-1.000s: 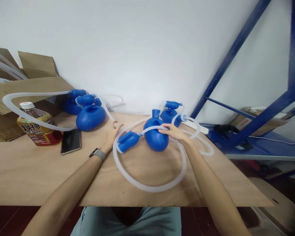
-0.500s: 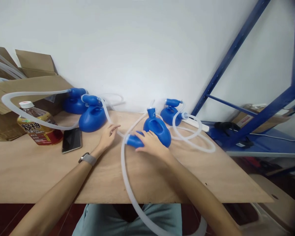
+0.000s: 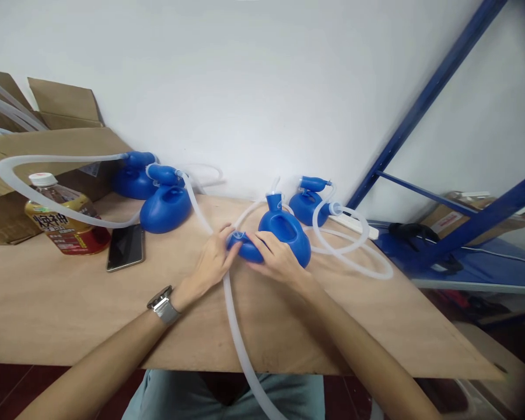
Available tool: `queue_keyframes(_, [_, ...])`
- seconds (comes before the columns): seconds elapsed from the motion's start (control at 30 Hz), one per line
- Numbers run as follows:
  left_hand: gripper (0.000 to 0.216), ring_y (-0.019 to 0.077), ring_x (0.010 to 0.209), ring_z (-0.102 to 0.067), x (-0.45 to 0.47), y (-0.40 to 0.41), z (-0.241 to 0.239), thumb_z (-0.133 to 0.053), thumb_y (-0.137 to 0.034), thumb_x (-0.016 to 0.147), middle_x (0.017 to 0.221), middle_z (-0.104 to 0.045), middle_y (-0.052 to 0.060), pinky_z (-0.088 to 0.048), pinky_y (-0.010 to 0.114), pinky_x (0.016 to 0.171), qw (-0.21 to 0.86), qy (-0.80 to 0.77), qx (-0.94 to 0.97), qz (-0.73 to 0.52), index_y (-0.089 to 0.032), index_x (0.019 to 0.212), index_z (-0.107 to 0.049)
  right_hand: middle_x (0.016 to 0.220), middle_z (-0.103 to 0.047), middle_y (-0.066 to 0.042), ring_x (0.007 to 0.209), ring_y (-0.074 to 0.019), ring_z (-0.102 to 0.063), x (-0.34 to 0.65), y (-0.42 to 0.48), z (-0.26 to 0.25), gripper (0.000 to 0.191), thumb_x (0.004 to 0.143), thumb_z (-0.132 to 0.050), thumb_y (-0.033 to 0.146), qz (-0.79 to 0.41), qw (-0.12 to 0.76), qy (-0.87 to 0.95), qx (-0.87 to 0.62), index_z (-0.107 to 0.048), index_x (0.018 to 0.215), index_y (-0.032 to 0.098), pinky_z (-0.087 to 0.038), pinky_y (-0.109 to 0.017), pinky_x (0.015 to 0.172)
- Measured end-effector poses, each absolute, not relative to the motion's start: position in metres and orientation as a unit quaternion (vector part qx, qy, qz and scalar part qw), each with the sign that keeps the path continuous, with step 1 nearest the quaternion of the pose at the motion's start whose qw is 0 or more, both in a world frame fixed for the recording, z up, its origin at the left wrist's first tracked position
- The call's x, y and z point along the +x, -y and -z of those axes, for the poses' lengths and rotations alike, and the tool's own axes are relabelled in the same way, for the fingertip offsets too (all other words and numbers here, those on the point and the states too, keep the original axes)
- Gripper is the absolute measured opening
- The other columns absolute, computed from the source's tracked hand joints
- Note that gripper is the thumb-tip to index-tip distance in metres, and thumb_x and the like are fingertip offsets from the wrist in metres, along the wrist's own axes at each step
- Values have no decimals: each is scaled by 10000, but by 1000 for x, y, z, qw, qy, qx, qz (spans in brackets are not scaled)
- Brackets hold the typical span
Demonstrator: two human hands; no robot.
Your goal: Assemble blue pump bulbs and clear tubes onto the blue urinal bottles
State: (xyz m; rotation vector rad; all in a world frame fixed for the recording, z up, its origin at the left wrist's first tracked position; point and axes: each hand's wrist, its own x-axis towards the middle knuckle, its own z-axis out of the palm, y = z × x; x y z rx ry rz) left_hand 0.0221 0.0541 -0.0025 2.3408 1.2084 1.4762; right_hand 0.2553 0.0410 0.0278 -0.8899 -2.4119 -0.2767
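Observation:
My left hand closes round the left end of a blue plastic hose head, thumb in front. My right hand grips the right part of the same piece. A clear rim or ring shows at its upper left end. From beneath it a translucent white hose runs down over the table's front edge. Just behind my right hand stands a blue urinal bottle with an upright neck and a hollow handle. Fingers hide part of the hose head, and I cannot tell how the hose joins it.
Two blue urinal bottles with hoses stand at the left; another bottle with a coiled hose is at the right. A drink bottle, a phone and a cardboard box occupy the left. Blue shelving rises right.
My left hand has moved right from the bare tabletop and taken hold of the hose head. The piece has turned, its ringed end now tipped upward. My right hand stays on it.

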Motion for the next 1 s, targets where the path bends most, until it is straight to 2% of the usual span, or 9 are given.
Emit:
queue_keyframes(0.07, [404, 311, 1350, -617, 16, -58, 2, -529, -391, 1070, 1498, -604, 165, -514, 467, 1111, 42, -363, 807, -463, -233, 1437, -585, 1457, -630, -171, 1329, -358, -629, 253, -42, -22, 747, 1007, -646, 422, 93, 272, 904, -315, -337, 1664, 242, -604, -498, 1043])
queue_keyframes(0.2, [362, 255, 1031, -762, -1, -65, 0, -526, -401, 1076, 1167, -794, 107, -594, 371, 913, 98, -307, 853, -411, -238, 1357, -685, 1422, -645, -168, 1285, -344, -654, 254, -44, -11, 824, 960, -716, 412, 75, 265, 911, -307, -321, 1663, 241, -643, -468, 956])
queue_keyframes(0.33, [316, 215, 855, -767, -3, -65, 1, -539, -425, 1061, 1000, -817, 63, -584, 300, 780, 165, -315, 842, -406, -247, 1162, -781, 1411, -648, -154, 1275, -331, -659, 259, -45, -6, 865, 915, -767, 415, 31, 261, 914, -309, -342, 1653, 267, -648, -445, 940])
queue_keyframes(0.4, [301, 211, 825, -757, 3, -63, 4, -566, -429, 1044, 968, -816, 56, -579, 304, 786, 191, -330, 816, -435, -243, 1065, -802, 1416, -646, -154, 1287, -330, -655, 260, -45, -4, 853, 910, -769, 406, 23, 268, 910, -316, -360, 1646, 272, -645, -445, 953])
queue_keyframes(0.53, [325, 256, 927, -755, 23, -61, 9, -634, -493, 986, 989, -818, 79, -581, 370, 898, 301, -377, 706, -519, -219, 939, -801, 1421, -645, -140, 1289, -334, -656, 262, -46, 1, 871, 858, -802, 390, 4, 296, 898, -326, -400, 1624, 290, -632, -468, 992])
queue_keyframes(0.63, [414, 246, 896, -742, 39, -63, 9, -663, -587, 945, 896, -790, 83, -582, 359, 867, 412, -401, 581, -576, -194, 846, -747, 1406, -649, -128, 1284, -329, -660, 261, -47, 5, 900, 813, -826, 376, -27, 343, 880, -328, -415, 1609, 287, -588, -492, 1073])
queue_keyframes(0.73, [438, 178, 746, -680, 50, -62, 8, -693, -620, 915, 741, -691, 23, -563, 302, 764, 473, -386, 486, -625, -200, 796, -656, 1397, -655, -124, 1259, -320, -672, 257, -46, 3, 891, 784, -829, 363, -47, 369, 868, -330, -445, 1584, 277, -576, -482, 1087])
queue_keyframes(0.83, [427, 146, 668, -626, 54, -60, 8, -703, -611, 910, 669, -583, -24, -546, 279, 699, 501, -378, 418, -657, -213, 797, -597, 1387, -658, -106, 1225, -299, -691, 251, -44, -2, 880, 754, -831, 333, -76, 377, 861, -332, -476, 1559, 294, -577, -456, 1084])
queue_keyframes(1.0, [420, 125, 630, -601, 30, -79, 5, -775, -582, 847, 658, -541, -42, -548, 264, 668, 498, -365, 339, -710, -215, 811, -574, 1345, -645, -102, 1184, -288, -717, 252, -42, -12, 854, 737, -853, 336, -130, 421, 827, -350, -510, 1517, 278, -600, -435, 1052])
